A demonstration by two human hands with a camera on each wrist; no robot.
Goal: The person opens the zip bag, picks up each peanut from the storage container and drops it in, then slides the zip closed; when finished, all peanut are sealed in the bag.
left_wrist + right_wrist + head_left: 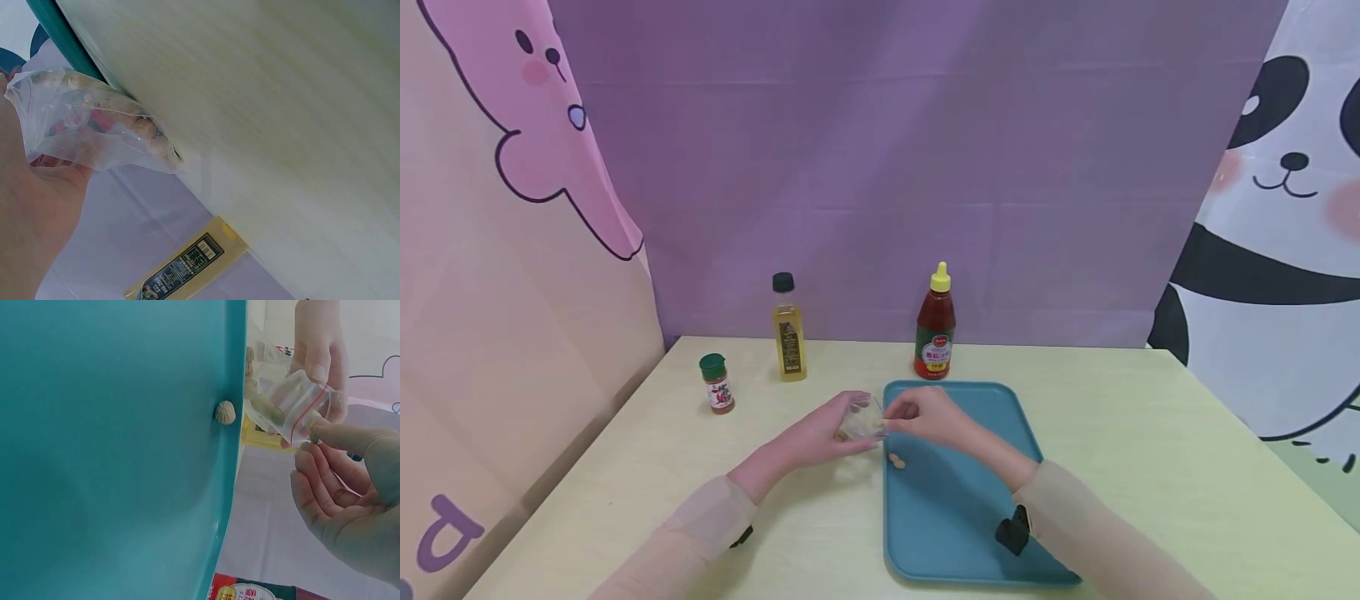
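My left hand [826, 432] holds a clear zip bag [75, 134] with unshelled peanuts [145, 128] inside, just left of the blue tray [958, 533]. In the right wrist view, the bag's red-striped mouth faces my right hand [356, 481]. The right thumb and forefinger pinch a peanut [315, 427] right at that mouth, the fingertips partly covering it. Another peanut [897, 461] lies on the tray near its left edge.
Behind the tray stands a ketchup bottle [936, 329] with a yellow tip. An oil bottle [789, 337] and a green-capped spice jar [718, 387] stand to the left on the pale table [1150, 467]. A purple cloth [880, 167] hangs behind.
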